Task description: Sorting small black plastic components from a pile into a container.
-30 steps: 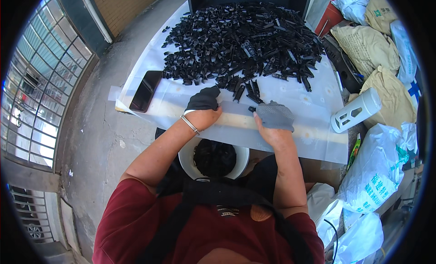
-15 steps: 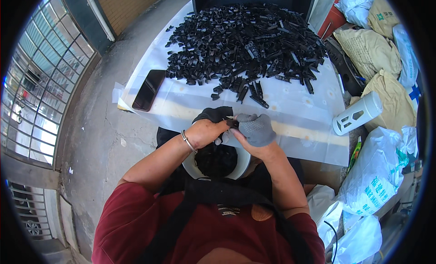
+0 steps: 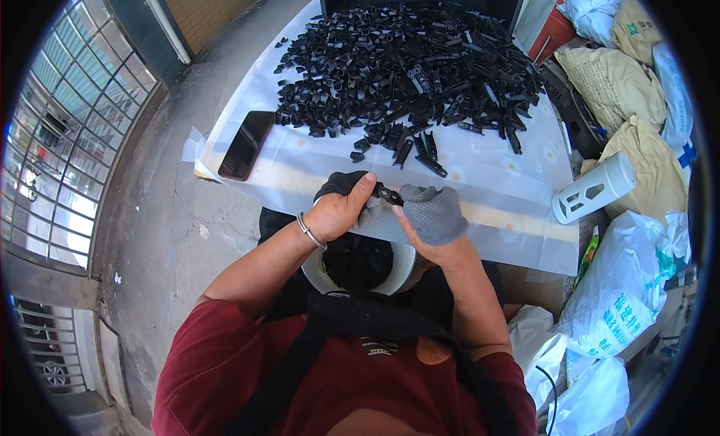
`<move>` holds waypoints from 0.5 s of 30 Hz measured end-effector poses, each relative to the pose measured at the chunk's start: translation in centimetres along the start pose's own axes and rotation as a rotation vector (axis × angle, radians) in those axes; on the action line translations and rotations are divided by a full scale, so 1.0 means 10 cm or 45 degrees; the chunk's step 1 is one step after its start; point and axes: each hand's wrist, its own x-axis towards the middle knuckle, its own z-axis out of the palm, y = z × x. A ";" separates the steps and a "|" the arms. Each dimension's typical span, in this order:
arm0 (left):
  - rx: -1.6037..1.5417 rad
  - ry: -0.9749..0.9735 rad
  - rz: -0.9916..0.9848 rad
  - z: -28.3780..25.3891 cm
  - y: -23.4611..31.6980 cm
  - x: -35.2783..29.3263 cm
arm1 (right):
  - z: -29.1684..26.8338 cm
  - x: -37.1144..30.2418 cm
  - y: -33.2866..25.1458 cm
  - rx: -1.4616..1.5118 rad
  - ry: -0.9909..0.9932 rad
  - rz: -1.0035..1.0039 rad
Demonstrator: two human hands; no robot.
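Note:
Between my hands is a small black plastic part (image 3: 389, 196), held above the table's near edge. My left hand (image 3: 345, 203), in a dark partial glove with the thumb bare, is closed on its left end. My right hand (image 3: 431, 214), in a grey dotted partial glove, grips the right end with thumb and curled fingers. Below, a pale bucket (image 3: 405, 269) stands between my legs with dark contents. A large pile of black plastic parts (image 3: 405, 68) covers the far half of the table, several loose pieces lying at its near edge.
A phone (image 3: 246, 145) lies at the left of the cloth-covered table (image 3: 510, 192). On the right edge, a white perforated cylinder (image 3: 594, 188) lies tilted. Filled sacks (image 3: 619, 286) crowd the right side. A barred gate (image 3: 75, 136) is at the left.
My hands have moved slightly apart, the right one to the right, and more of the black part now shows between them. My left thumb has lifted away from the right hand.

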 end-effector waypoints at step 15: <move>0.680 0.005 0.369 -0.06 0.00 -0.18 | 0.32 -0.02 -0.22 0.007 0.017 -0.219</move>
